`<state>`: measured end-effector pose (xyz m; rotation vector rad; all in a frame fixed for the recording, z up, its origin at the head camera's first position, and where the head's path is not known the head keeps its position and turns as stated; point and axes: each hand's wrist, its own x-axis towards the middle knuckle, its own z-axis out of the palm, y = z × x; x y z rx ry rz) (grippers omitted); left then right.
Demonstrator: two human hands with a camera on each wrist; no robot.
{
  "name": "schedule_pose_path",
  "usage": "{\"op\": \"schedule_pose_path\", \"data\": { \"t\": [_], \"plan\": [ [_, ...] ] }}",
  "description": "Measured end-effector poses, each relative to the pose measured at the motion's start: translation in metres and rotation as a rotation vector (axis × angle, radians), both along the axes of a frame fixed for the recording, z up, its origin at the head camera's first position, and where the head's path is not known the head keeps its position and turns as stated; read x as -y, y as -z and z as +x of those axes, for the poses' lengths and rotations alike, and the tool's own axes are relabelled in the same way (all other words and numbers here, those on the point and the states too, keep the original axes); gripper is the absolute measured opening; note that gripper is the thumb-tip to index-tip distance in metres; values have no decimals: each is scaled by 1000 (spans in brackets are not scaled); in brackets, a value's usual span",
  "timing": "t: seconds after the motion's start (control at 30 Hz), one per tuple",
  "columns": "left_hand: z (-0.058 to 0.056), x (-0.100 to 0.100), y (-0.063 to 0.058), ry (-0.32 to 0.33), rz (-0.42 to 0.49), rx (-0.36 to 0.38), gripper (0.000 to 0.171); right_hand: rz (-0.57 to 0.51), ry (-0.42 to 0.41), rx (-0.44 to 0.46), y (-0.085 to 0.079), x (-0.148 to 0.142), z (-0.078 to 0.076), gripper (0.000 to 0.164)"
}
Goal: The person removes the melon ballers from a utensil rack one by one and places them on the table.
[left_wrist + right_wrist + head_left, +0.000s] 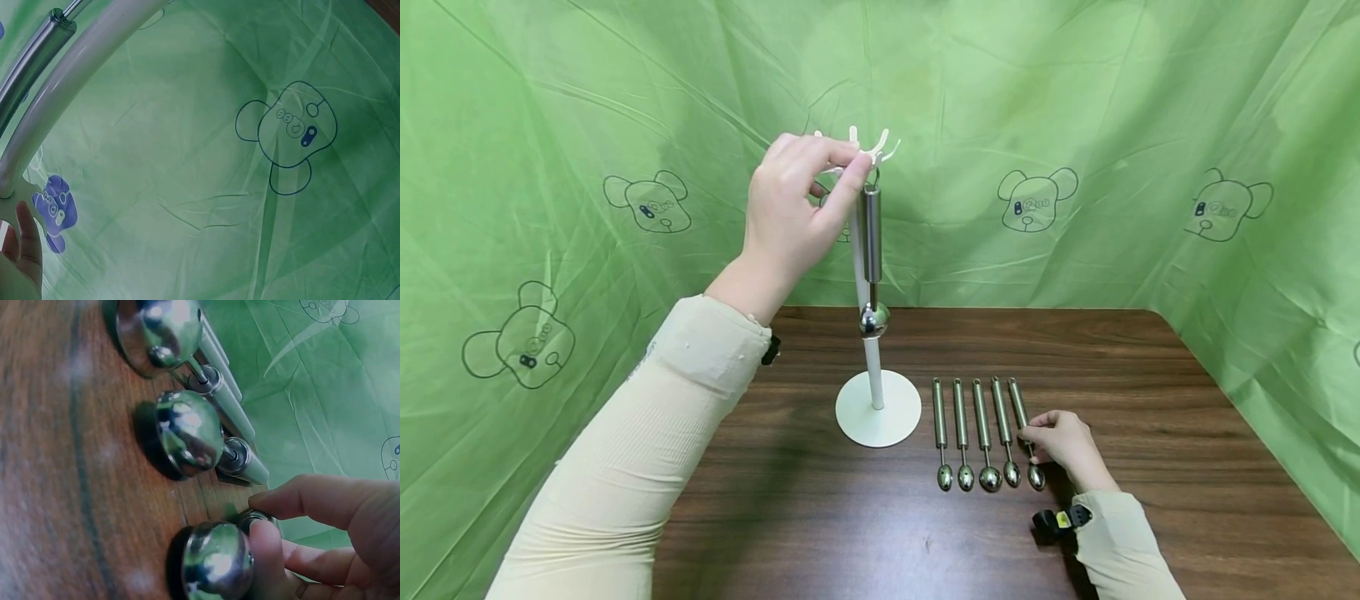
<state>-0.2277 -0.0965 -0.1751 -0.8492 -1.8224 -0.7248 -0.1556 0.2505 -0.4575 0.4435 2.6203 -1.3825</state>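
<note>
A white stand (878, 408) with a round base and hooks (883, 140) at its top rises from the table. My left hand (793, 187) pinches the stand's top among the hooks; in the left wrist view a finger (28, 240) lies against the white top. From one hook hangs a steel melon baller (872, 233), its round bowl down beside the pole. On the table, my right hand (1063, 442) pinches the rightmost melon baller (1036, 477) of a row, near the lower end of its handle. Its bowl (219, 561) shows beside my thumb in the right wrist view.
Several more melon ballers (982, 417) lie side by side left of my right hand, bowls toward me. The dark wooden table (1187, 433) meets a green cloth (940, 100) with printed bear heads behind and at both sides.
</note>
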Motion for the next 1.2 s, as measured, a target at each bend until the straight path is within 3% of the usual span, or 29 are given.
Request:
{"op": "schedule_pose_path", "data": {
  "t": [0.67, 0.97, 1.2],
  "plan": [
    [1, 1, -1, 5, 8, 11, 24, -21, -9, -19, -9, -6, 0, 45],
    [1, 0, -1, -2, -4, 6, 27, -3, 14, -204, -35, 0, -6, 49],
    [1, 1, -2, -5, -17, 6, 29, -171, -7, -316, -56, 15, -7, 47]
  ]
}}
